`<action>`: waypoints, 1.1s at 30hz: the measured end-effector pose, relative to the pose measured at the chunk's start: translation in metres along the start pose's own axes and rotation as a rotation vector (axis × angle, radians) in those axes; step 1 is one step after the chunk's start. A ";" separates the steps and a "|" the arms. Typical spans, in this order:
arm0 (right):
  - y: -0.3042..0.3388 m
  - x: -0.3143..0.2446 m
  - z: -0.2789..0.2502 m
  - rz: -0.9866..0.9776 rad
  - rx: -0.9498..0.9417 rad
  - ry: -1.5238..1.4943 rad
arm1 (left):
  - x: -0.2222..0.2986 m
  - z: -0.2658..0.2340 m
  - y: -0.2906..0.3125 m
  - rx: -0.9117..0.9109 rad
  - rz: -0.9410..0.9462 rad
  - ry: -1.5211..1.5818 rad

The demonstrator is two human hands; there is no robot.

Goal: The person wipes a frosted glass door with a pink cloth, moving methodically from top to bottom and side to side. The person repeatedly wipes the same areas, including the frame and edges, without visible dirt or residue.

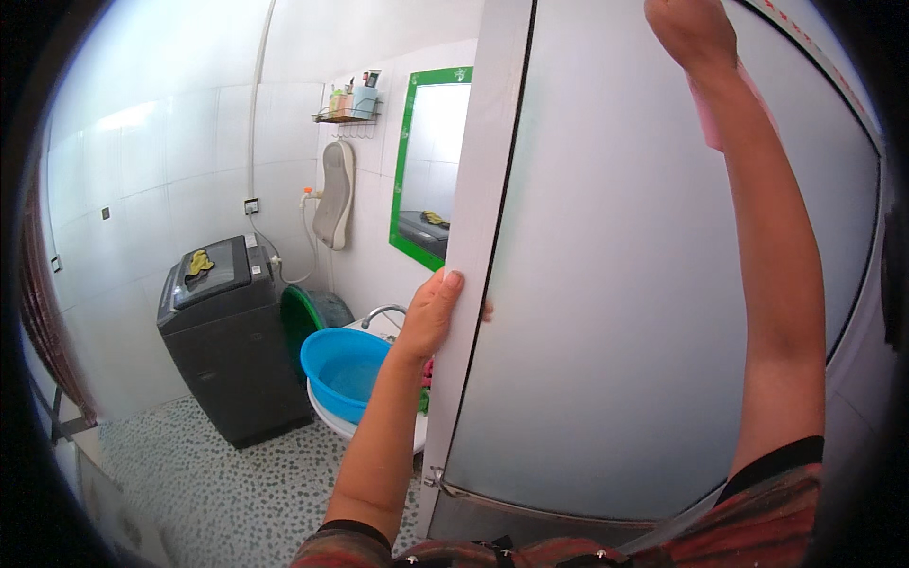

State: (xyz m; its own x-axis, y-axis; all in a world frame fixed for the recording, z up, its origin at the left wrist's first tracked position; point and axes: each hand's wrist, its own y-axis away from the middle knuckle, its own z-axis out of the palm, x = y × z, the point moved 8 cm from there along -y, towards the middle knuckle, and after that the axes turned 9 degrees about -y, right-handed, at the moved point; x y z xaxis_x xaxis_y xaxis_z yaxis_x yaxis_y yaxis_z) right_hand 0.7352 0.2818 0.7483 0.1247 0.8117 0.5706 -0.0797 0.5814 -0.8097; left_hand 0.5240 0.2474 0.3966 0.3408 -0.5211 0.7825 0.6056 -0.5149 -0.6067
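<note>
A frosted glass door (606, 284) with a pale frame stands right in front of me. My left hand (429, 317) grips the upright edge of the door frame (483, 180), thumb on the near side; blurred fingertips show through the glass. High at the upper right, my right hand (696, 36) is raised against the pane and closed in a fist. A pink cloth (708, 121) hangs from it, partly hidden behind the wrist and forearm. The fingers of that hand are partly cut off by the picture's top.
Left of the door stand a blue basin (346, 374) on a white sink, a curved tap (381, 312) and a dark washing machine (227, 355) with a yellow-and-black cloth (199, 265) on top. A green-framed mirror (401, 185) and a wire shelf (346, 117) hang on the wall.
</note>
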 end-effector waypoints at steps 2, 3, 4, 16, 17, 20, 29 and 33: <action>-0.002 -0.013 0.003 0.040 0.025 -0.063 | 0.004 -0.001 0.003 -0.012 0.010 -0.022; -0.003 -0.016 0.004 0.060 0.038 -0.095 | 0.001 -0.001 0.002 -0.032 0.010 -0.008; -0.003 -0.018 0.008 0.015 0.035 -0.054 | 0.000 -0.002 0.001 -0.034 0.015 -0.005; -0.006 -0.049 0.035 -0.187 -0.017 0.038 | -0.003 0.000 0.000 -0.068 0.011 0.029; -0.005 -0.052 0.037 -0.225 -0.011 0.004 | -0.004 0.000 -0.001 -0.070 0.011 0.027; -0.002 -0.059 0.041 -0.202 -0.005 -0.044 | -0.006 -0.003 -0.003 -0.076 0.006 0.029; 0.019 -0.059 0.067 -0.100 -0.028 0.199 | -0.013 0.002 -0.011 -0.077 0.006 0.042; 0.022 -0.062 0.070 -0.097 -0.042 0.205 | -0.015 0.001 -0.013 -0.072 -0.012 0.014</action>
State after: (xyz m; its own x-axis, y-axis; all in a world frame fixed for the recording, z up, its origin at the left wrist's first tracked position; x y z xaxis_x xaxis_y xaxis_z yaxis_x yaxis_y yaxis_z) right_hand 0.6569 0.2485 0.7046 0.3285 0.7215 0.6095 -0.0166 0.6496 -0.7601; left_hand 0.5118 0.2630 0.3925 0.3231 -0.5238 0.7882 0.5562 -0.5687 -0.6059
